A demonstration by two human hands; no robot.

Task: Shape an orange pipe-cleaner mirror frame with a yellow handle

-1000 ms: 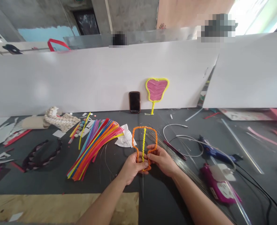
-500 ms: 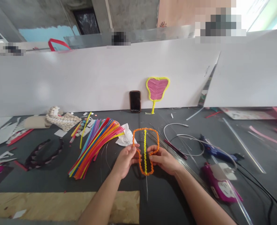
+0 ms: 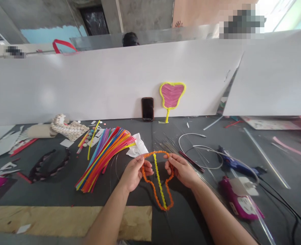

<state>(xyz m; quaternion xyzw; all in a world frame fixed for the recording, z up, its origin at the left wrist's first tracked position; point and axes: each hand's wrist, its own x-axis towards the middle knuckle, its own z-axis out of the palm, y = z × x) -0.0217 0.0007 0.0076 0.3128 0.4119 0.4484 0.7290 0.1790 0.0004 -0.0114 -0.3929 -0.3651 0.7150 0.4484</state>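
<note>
An orange twisted pipe-cleaner frame point(image 3: 154, 187), wide at the top and narrow at the bottom, is held up over the dark table. Down its middle runs a yellow twisted pipe cleaner point(image 3: 159, 181). My left hand point(image 3: 135, 171) pinches the frame's upper left corner, its other fingers curled behind. At the upper right corner, my right hand point(image 3: 181, 167) grips the orange outline between thumb and fingers. Left of my hands lies a fan of coloured pipe cleaners point(image 3: 103, 158), beside a crumpled white tissue point(image 3: 138, 146).
A phone point(image 3: 147, 109) and a yellow-edged pink paddle shape point(image 3: 172, 96) lean on the white partition point(image 3: 101, 85). To the right lie a blue glue gun point(image 3: 232, 161), a magenta power strip point(image 3: 242, 204) and loose wires point(image 3: 169, 146). A braided headband point(image 3: 49, 168) lies left.
Both hands have shifted their grip from the frame's narrowing sides up to its top corners. The frame has moved lower and its top now tilts, with the yellow strip slanting.
</note>
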